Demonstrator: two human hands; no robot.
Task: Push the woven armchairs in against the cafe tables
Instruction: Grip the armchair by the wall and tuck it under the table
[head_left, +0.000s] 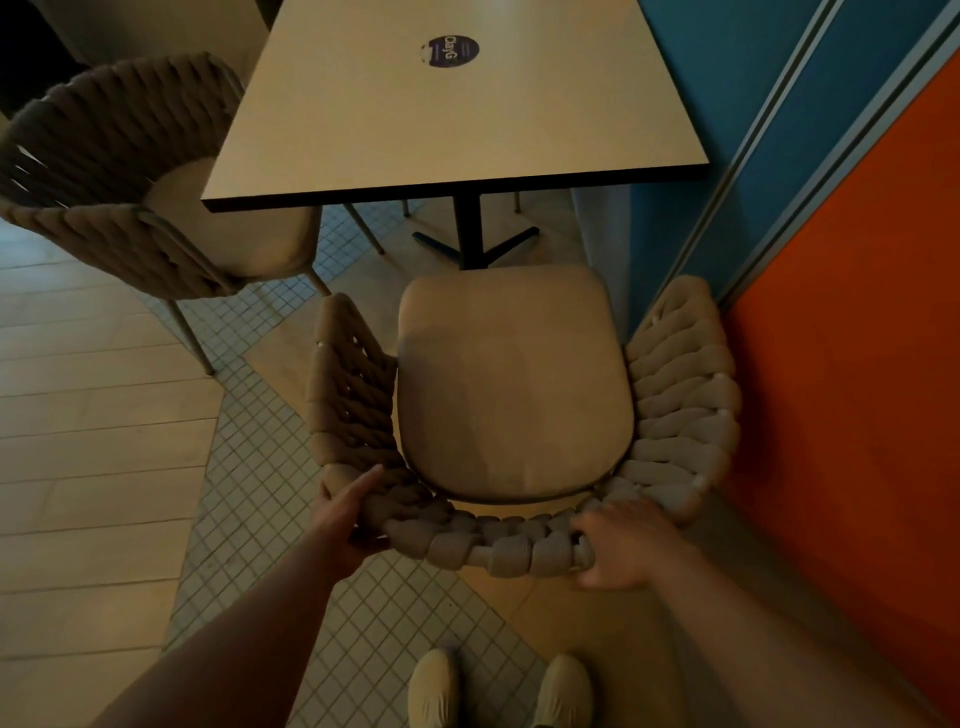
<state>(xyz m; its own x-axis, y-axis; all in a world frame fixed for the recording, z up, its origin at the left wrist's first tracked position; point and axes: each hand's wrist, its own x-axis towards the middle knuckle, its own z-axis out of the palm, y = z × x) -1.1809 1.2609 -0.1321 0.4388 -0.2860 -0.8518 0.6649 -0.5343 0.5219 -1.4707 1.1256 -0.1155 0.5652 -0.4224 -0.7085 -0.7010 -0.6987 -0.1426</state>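
The woven armchair (511, 384) is being held at the near side of the table (441, 114). Its seat cushion is facing the table's front edge but stopping short of it, so the black pedestal base (475, 244) is showing in the gap between them.

The left hand (345, 512) is being wrapped round the rear left corner of the braided backrest (498, 551), with the thumb lying along the top. The right hand (621, 545) is being curled over the rim towards the rear right corner, fingers on the weave and thumb beneath. Both hands are closed on the chair, and nothing else is being carried.

The thick cord is judged to be soft and yielding, so the push is better delivered through the stiff rim under the weave, where the hands are already being placed wide apart. The chair is judged to be fairly light on its thin legs. Those legs may catch on the small floor tiles (249, 467), so an even, level shove is being called for.

To the right of the table, the orange wall panel (857, 364) is lying close beside the chair's arm and could be scraped. A second woven armchair (130, 171) is standing at the table's left side, its seat partly tucked under the top.
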